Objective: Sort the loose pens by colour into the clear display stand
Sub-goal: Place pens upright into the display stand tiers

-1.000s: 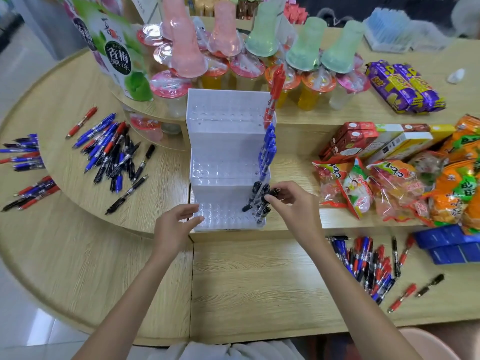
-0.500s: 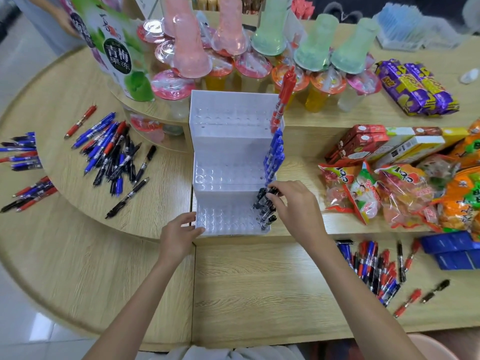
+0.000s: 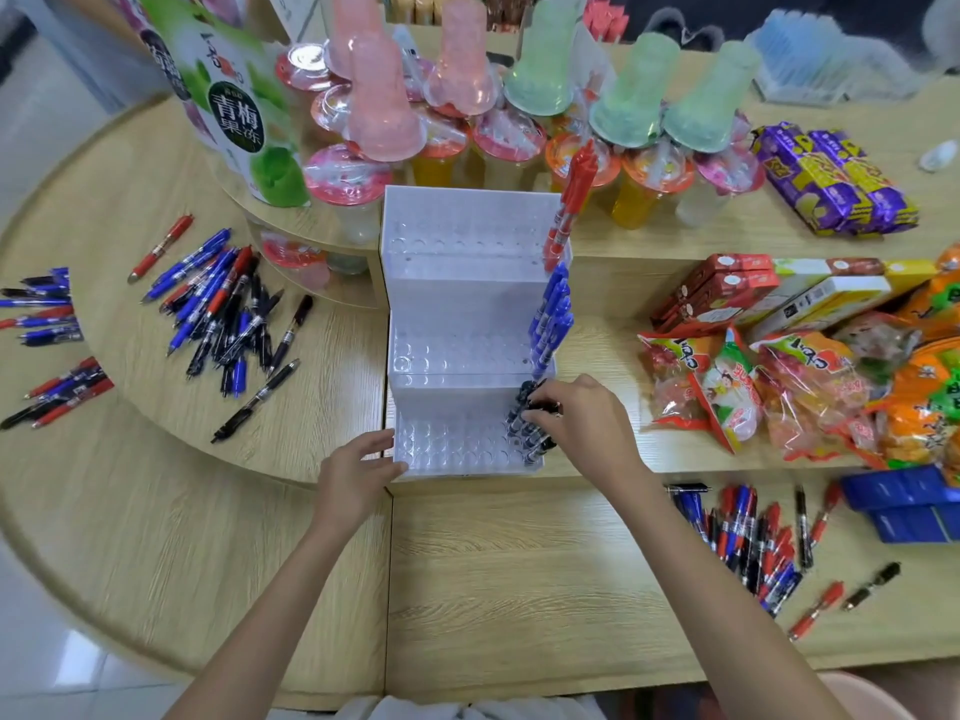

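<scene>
Head view: right hand (image 3: 582, 423) pinches a black pen (image 3: 537, 405) among those standing in the stand (image 3: 467, 304)'s lowest tier, likely seating it. Left hand (image 3: 356, 472), fingers relaxed, touches the stand's front-left corner to steady it. Loose pens (image 3: 228, 314) lie left; more (image 3: 753, 537) right.

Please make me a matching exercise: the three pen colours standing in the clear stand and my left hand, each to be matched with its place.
1 red pens
2 blue pens
3 black pens
4 left hand

a bottom step of the stand
b touching the stand's front left corner
c top step
d middle step

Pairs: 1-c, 2-d, 3-a, 4-b
</scene>
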